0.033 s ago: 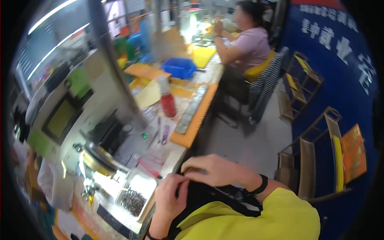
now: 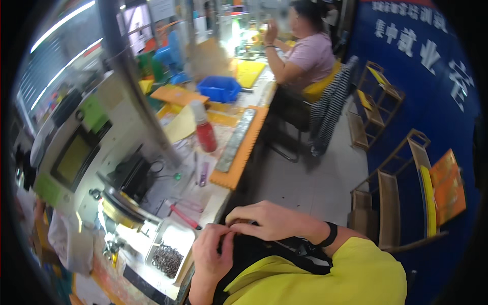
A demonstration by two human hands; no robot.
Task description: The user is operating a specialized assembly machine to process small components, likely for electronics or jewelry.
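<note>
Close to the table edge, my left hand (image 2: 212,253) and my right hand (image 2: 274,221) meet at their fingertips. Both have bent fingers pressed together over my dark lap. Whatever lies between the fingertips, if anything, is too small or hidden to make out. Beside my left hand stands a white tray (image 2: 190,235) with a heap of small dark metal pieces (image 2: 168,260) in one part. A red-handled tool (image 2: 184,215) lies just beyond the tray.
A lit bench machine (image 2: 122,203) stands left of the tray. Farther along are a red bottle (image 2: 205,133), a metal bar (image 2: 236,142) on an orange board (image 2: 226,178), and a blue bin (image 2: 219,89). A seated co-worker (image 2: 310,61) works beyond; wooden racks (image 2: 389,203) line the right wall.
The scene has shifted slightly left in the picture as my head turned. My hands stay together, with the right hand a little lower and farther left in view.
</note>
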